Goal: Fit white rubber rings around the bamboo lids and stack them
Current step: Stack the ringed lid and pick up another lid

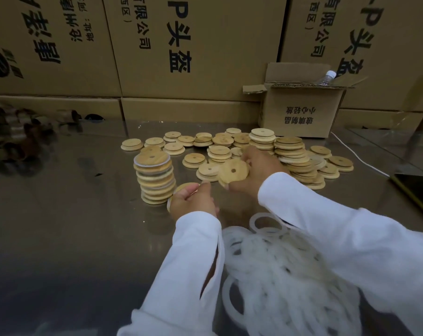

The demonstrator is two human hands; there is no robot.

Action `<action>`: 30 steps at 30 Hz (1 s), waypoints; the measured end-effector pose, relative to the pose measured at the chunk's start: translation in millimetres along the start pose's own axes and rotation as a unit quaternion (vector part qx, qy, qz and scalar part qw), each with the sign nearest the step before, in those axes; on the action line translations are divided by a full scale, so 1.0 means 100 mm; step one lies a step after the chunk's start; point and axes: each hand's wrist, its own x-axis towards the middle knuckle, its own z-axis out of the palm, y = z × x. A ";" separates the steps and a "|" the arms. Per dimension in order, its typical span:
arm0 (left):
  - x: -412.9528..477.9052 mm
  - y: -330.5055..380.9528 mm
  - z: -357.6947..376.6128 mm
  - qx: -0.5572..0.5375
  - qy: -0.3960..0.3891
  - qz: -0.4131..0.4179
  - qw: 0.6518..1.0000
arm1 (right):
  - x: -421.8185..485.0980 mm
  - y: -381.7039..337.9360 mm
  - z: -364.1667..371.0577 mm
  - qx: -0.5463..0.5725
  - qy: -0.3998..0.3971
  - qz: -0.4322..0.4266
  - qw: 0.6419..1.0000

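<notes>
Watching the head feed, I saw both hands working at frame centre. Right hand (pixel 254 166) gripped a tilted lid (pixel 233 172): fingers curled over its far edge, thumb on the near edge, centre hole facing the camera. Left hand (pixel 193 203) sat just lower left of it, fingers curled round a second lid (pixel 186 186). The hand hid most of that one, so I couldn't tell whether a ring was seated on it.

Finished stack (pixel 154 180) stood upright just left of the left hand, slightly uneven, with pale bands showing between the lids. Loose lids (pixel 290 151) were spread over the metal table (pixel 72 214) behind the hands, some single, some in low piles; the tallest pile was right of the right hand. Ring pile (pixel 278 275) lay at bottom centre between the white sleeves (pixel 339 226), blurred, with one ring (pixel 268 223) lying clear at its top edge.

Small open box (pixel 300 115) sat upper right behind the lids, with a bottle (pixel 328 77) poking out of it. White cable (pixel 356 157) ran from the box toward the right, near a dark flat device (pixel 419 190) at the right edge. Printed cartons (pixel 193 44) walled the back. Brown clutter (pixel 11 137) at the left edge was too blurred to identify.
</notes>
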 end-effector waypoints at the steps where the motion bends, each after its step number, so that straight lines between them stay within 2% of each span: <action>1: -0.03 -0.02 0.00 0.013 -0.014 0.022 1.000 | -0.11 0.05 -0.06 0.043 0.022 -0.036 0.998; 5: -0.13 -0.15 0.01 0.085 -0.105 0.106 0.985 | -0.59 0.19 -0.19 0.131 0.082 -0.159 0.975; 8: -0.17 -0.21 0.02 0.110 -0.220 0.117 0.962 | -0.78 0.29 -0.20 0.129 0.080 -0.192 0.970; 10: -0.16 -0.24 0.00 0.122 -0.251 0.130 0.951 | -0.81 0.38 -0.20 0.143 0.060 -0.193 0.969; 14: -0.11 -0.26 -0.01 0.116 -0.255 0.136 0.950 | -0.76 0.64 -0.13 0.216 0.063 -0.107 0.968; 17: -0.09 -0.28 0.00 0.098 -0.242 0.138 0.955 | -0.67 0.81 -0.04 0.187 0.039 -0.005 0.981; 20: -0.07 -0.31 0.00 0.088 -0.252 0.137 0.954 | -0.61 0.90 0.01 0.157 0.018 0.056 0.986; 23: -0.09 -0.31 0.00 0.058 -0.273 0.116 0.953 | -0.59 0.90 0.04 0.117 0.009 0.062 0.991; 30: -0.08 -0.34 0.01 0.041 -0.278 0.110 0.953 | -0.60 0.86 0.02 0.178 -0.044 0.051 0.982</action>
